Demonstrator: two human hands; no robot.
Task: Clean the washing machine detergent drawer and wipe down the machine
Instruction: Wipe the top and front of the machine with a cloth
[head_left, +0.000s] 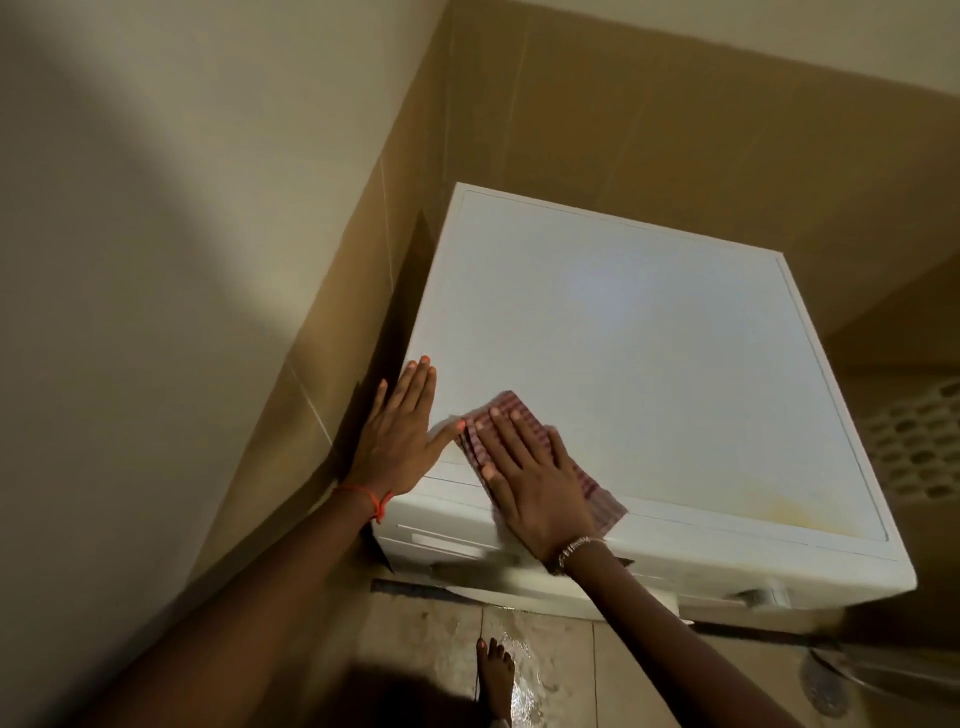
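Washing machine sits in a corner: wall on its left, tiled wall behind. Cloth lies on the machine's top, near-left area, its near corner reaching the front edge. Right hand lies flat on the cloth, fingers pointing rear-left. Left hand lies flat on the top just left of the cloth, along the left edge, thumb tip at the cloth's edge. Basket sits right of the machine, lower down. Floor is in front; one foot on it, below the hands.
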